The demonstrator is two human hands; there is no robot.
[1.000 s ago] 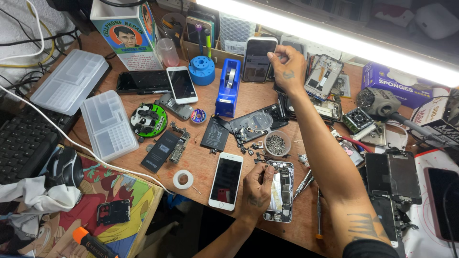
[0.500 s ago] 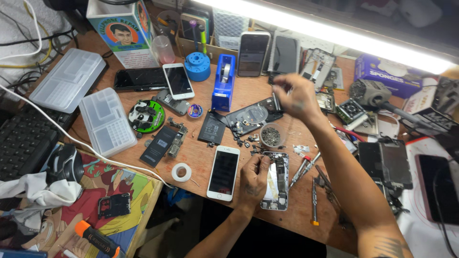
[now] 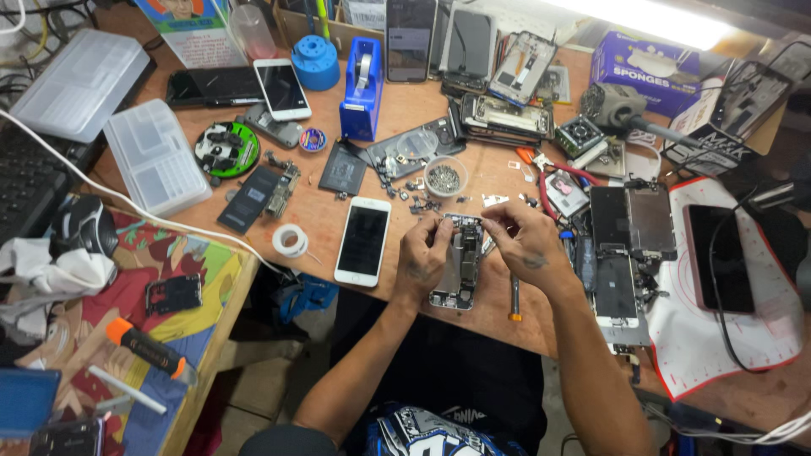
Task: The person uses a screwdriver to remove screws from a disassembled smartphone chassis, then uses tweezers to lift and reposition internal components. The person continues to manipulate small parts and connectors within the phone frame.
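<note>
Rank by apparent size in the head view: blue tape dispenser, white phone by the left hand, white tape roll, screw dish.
1. White phone
2. Blue tape dispenser, close to the phone and farther from the camera, so unsure
3. Screw dish
4. White tape roll, near the dish in size

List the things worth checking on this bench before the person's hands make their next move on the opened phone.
1. Both hands on the work: ok. Left hand and right hand meet over the opened grey phone chassis.
2. Chassis supported: ok. It lies flat on the wooden bench, near the front edge.
3. Loose screws contained: not ok. Some sit in the small round clear dish, others lie scattered beside it.
4. Screwdriver within reach: ok. The slim orange-tipped screwdriver lies just right of the chassis.
5. Part pinched between the fingertips: cannot tell, too small.
6. White-framed phone with dark screen: ok, lying clear of the hands.
</note>
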